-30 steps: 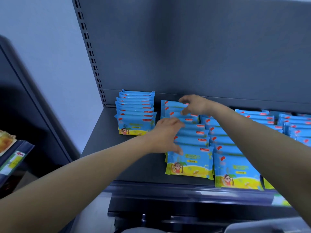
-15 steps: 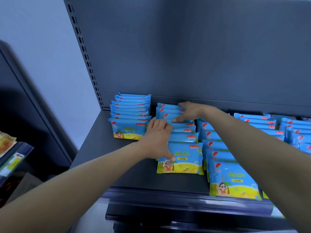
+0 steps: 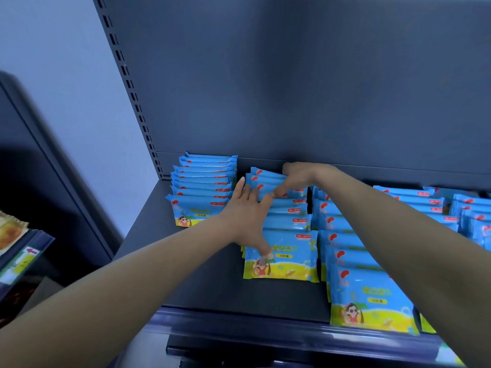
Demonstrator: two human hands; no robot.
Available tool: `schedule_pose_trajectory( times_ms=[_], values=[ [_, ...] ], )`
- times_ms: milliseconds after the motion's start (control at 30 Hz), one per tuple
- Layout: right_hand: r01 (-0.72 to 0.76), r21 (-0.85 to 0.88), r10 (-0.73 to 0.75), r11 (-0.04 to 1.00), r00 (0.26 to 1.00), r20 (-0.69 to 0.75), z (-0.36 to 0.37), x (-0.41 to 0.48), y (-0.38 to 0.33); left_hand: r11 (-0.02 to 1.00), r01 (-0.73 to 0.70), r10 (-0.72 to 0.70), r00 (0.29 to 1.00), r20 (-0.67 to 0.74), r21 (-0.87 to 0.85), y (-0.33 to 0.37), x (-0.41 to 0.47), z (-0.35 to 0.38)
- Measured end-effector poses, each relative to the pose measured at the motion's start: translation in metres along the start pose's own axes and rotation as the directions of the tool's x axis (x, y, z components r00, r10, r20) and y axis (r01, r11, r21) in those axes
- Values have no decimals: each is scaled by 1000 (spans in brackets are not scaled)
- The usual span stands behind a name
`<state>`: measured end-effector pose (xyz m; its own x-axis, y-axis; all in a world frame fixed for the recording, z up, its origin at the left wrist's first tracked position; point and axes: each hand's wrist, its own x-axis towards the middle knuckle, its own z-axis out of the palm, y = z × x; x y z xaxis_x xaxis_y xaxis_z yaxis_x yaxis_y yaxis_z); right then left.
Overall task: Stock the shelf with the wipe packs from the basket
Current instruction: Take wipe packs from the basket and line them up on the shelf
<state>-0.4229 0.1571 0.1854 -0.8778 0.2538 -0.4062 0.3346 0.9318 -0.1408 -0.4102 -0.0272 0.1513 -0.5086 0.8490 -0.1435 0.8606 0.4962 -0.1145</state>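
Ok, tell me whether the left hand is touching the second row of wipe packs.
Touching. The head view shows the left hand lying flat on the second row, its thumb pressing the front pack.

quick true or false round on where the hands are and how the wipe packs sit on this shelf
1. The left hand and the right hand are both at the second row from the left. True.
2. The leftmost row sits nearer the front edge of the shelf than the second row. False: it sits further back, close to the rear panel.
3. The left thumb touches the front pack of the second row. True.
4. The right hand holds a pack lifted high above the shelf. False: it is down at the back end of the second row.
5. The packs are red and white. False: they are blue with a yellow base.
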Motion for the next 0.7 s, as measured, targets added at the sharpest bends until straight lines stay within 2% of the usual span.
schedule_pose_trajectory(
  times_ms=[167,300,467,567,700],
  values=[
    [84,157,-81,984,996,-23,-1,-4,4,1000,-11,12,998,-56,5,-1,9,-3],
    [156,176,-132,972,981,-140,-12,-7,2,998,13,-3,982,-190,54,-3,19,-4],
    [212,241,-139,947,947,-288,-14,-11,7,993,96,-74,963,-260,73,-13,32,-5],
    [203,316,-89,927,936,-342,-11,-17,15,992,111,-92,965,-247,66,-16,35,-4],
    [187,298,-104,936,956,-273,-5,-23,17,986,89,-66,985,-158,142,-14,35,-2]
  ],
)
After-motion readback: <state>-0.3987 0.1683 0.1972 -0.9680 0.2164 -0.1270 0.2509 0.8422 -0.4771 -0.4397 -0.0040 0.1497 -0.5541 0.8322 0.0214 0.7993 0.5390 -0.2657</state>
